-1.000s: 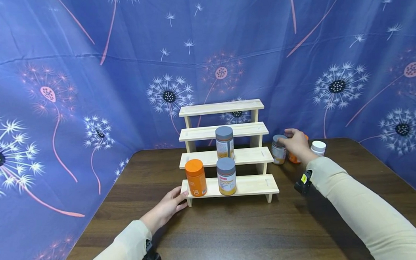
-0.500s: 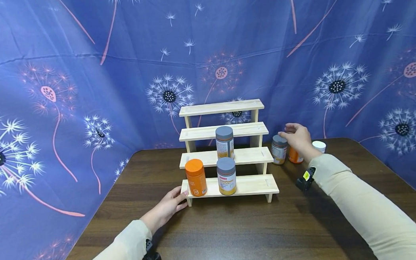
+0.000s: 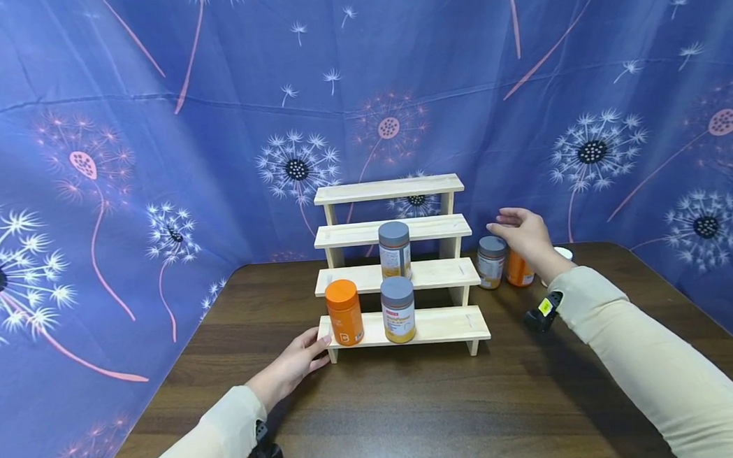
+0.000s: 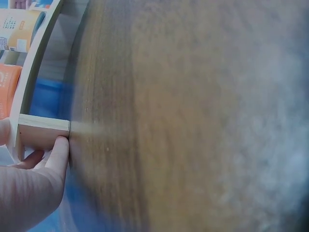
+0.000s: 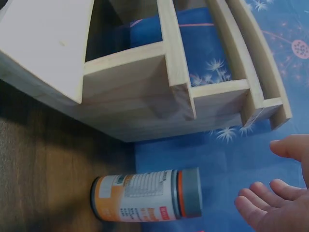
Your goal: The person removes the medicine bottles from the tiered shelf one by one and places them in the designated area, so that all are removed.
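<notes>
A four-step wooden display stand (image 3: 451, 327) stands on the table. My left hand (image 3: 294, 363) grips its lower left end, thumb by the bottom shelf and fingers at the short leg (image 4: 43, 130). An orange jar (image 3: 345, 314) and a grey-lidded jar (image 3: 399, 312) are on the bottom shelf; another grey-lidded jar (image 3: 395, 255) is one step higher. To the right of the stand, my right hand (image 3: 527, 240) hovers with thumb and fingers spread, holding nothing. Just below its fingertips a grey-lidded supplement jar (image 5: 145, 195) stands upright on the table.
Beside that jar is an orange one (image 3: 519, 270), partly covered by the right hand. A white-lidded bottle (image 3: 565, 252) shows behind the right wrist. The dark wooden table (image 3: 377, 410) ends at a blue dandelion-print cloth (image 3: 500, 144).
My right hand has lifted slightly up and away from the jars, its fingers apart. More of the orange jar shows and the white-lidded bottle is more covered. The left hand stays in place.
</notes>
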Tool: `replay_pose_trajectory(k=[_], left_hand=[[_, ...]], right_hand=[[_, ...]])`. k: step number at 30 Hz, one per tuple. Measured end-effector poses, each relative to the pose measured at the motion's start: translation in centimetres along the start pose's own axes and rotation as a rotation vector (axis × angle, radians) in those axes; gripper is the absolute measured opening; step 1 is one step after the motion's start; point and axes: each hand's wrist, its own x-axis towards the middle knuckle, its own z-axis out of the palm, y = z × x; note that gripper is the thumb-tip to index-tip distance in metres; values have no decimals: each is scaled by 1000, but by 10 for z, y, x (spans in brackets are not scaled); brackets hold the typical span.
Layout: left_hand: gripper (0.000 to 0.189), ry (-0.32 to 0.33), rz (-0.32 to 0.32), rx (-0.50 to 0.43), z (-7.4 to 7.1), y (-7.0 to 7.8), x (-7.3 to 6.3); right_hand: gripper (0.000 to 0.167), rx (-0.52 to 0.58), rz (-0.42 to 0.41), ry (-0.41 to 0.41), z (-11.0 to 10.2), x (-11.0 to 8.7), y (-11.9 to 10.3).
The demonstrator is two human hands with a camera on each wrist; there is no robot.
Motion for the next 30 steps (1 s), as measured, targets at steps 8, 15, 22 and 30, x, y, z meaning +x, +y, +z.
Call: replay_pose_trajectory(k=[8, 15, 22, 30], left_hand=[[51, -4, -6, -2, 0, 2, 0], [51, 16, -25, -14, 2, 1, -1], [49, 31, -45, -29, 2, 3, 2], [48, 42, -32, -27, 4, 4, 3]], right_hand=[[63, 34, -29, -18, -2, -4, -11], [64, 51, -47, -43, 3, -11, -22], [64, 76, -84, -73, 9, -18, -29], [56, 111, -92, -90, 17, -24, -36]])
